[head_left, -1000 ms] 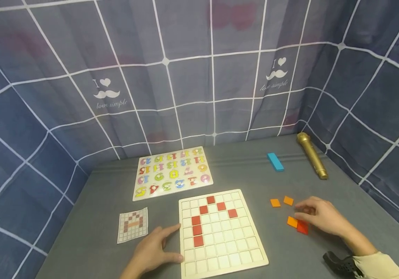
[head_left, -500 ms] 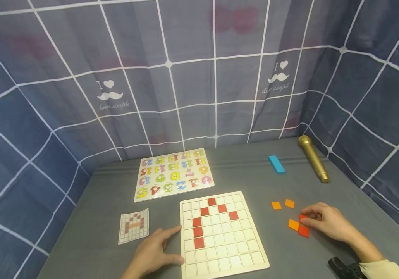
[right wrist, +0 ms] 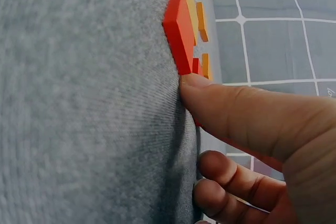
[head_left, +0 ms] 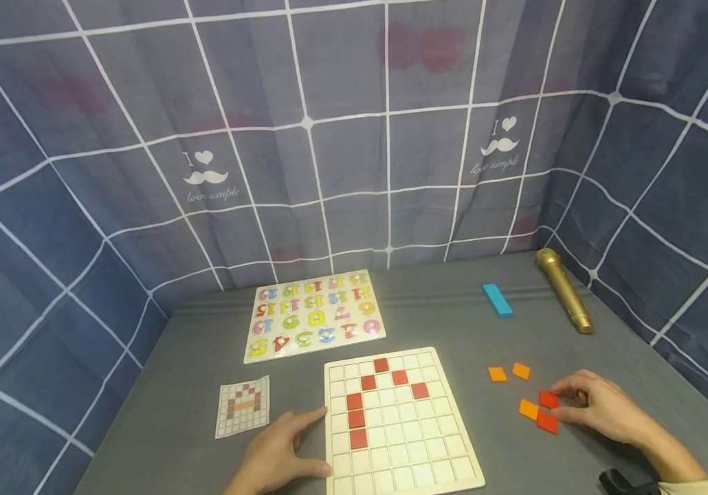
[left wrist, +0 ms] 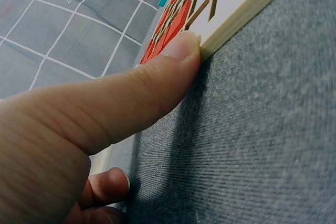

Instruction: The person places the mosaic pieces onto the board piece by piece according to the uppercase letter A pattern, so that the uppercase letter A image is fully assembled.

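Note:
Thumb and index finger of my left hand [head_left: 280,450] touch the left edge of a pale wooden grid board [head_left: 412,474]. In the left wrist view the thumb [left wrist: 178,51] lies at the board's side. Several red square tiles [head_left: 355,418] sit in the board's cells, forming a partial arch. Over the table on the right, my right hand [head_left: 604,409] pinches a red tile [head_left: 548,399] between thumb and index finger. Close beside it lie another red tile [head_left: 547,423] and an orange tile [head_left: 528,410]. In the right wrist view the thumb partly hides the pinched tile.
A small pattern card [head_left: 242,407] lies left of the board. Behind the board is a number puzzle [head_left: 315,316]. Two more orange tiles [head_left: 497,375], a blue block [head_left: 498,300] and a gold microphone [head_left: 564,292] lie at the right. A gridded curtain [head_left: 348,158] encloses the table.
My right hand has drawn back slightly rightward, and a second red tile, hidden under it a second ago, now shows at its fingertips. The left hand stays at the board. The head view has shifted slightly.

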